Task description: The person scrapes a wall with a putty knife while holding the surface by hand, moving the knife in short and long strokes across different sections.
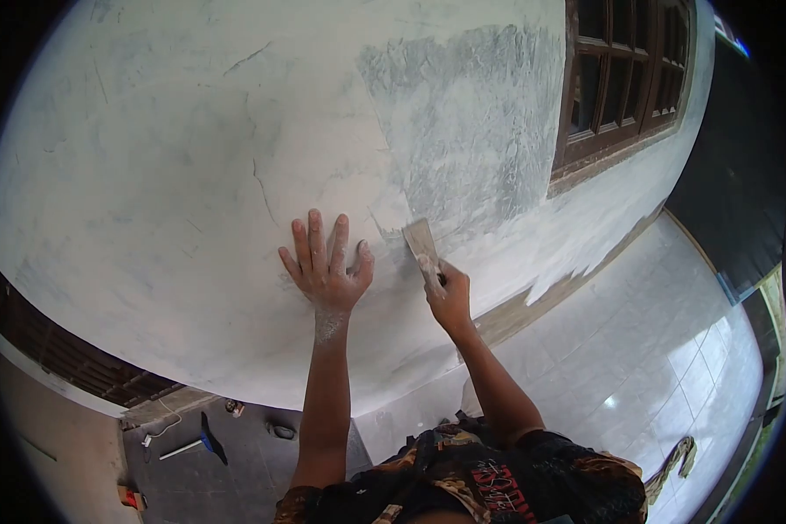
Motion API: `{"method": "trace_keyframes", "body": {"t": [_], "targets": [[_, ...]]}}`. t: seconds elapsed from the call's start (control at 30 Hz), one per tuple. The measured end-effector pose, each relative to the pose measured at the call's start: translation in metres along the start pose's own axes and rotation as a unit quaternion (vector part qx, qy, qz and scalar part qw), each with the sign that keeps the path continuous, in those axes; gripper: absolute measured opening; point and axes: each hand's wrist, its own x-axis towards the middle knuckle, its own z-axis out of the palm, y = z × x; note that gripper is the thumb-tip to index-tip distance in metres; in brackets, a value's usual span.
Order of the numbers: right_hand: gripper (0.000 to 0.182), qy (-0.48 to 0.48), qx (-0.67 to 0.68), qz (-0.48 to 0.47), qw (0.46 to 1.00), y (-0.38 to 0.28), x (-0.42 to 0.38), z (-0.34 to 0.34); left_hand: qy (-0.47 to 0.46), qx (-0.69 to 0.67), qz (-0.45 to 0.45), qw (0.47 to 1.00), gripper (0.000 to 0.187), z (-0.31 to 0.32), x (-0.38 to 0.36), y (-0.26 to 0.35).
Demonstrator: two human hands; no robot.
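Note:
A whitish plastered wall point(192, 157) fills most of the head view. My left hand point(326, 266) lies against it with fingers spread, powdered white at the fingers and wrist. To its right, my right hand point(448, 297) grips a scraper point(420, 240), a flat broad-bladed putty knife. The blade points up along the wall and its far edge meets the surface, just below a rough grey patch point(472, 131). Part of the handle is hidden in my fingers. Thin cracks run down the wall above my left hand.
A brown wooden window point(624, 70) is set in the wall at upper right. Light tiles point(603, 349) cover the floor below, with a cloth point(675, 463) on them. A broom-like tool with a blue head point(208, 439) lies on dark tiles at lower left. A dark panel point(734, 175) stands far right.

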Motion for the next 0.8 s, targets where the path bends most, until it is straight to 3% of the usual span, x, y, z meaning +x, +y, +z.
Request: {"method": "trace_keyframes", "body": {"t": [0.07, 0.17, 0.3, 0.37, 0.6, 0.67, 0.8], "targets": [[0.044, -0.011, 0.052, 0.024, 0.998, -0.014, 0.007, 0.001, -0.005, -0.003, 0.010, 1.000, 0.052, -0.003, 0.001, 0.001], [0.043, -0.011, 0.000, 0.031, 0.999, 0.006, -0.007, 0.001, -0.001, -0.005, 0.026, 1.000, 0.055, -0.002, 0.002, -0.002], [0.043, -0.008, 0.039, 0.049, 0.998, 0.010, -0.009, 0.007, -0.001, -0.008, 0.022, 1.000, 0.054, -0.003, 0.002, -0.001], [0.044, -0.020, 0.070, -0.001, 0.997, 0.000, 0.007, 0.008, -0.003, -0.007, 0.023, 1.000, 0.054, -0.003, 0.002, 0.000], [0.045, -0.016, 0.033, 0.045, 0.998, 0.019, -0.006, 0.005, 0.001, -0.008, 0.031, 0.999, 0.053, -0.003, 0.001, -0.002], [0.046, -0.008, 0.055, -0.036, 0.998, 0.006, 0.008, 0.004, 0.001, -0.010, 0.029, 1.000, 0.053, -0.004, 0.001, 0.000], [0.045, -0.029, 0.082, -0.007, 0.996, 0.003, 0.008, 0.004, 0.004, -0.008, 0.032, 0.999, 0.052, -0.004, 0.002, -0.002]]}}
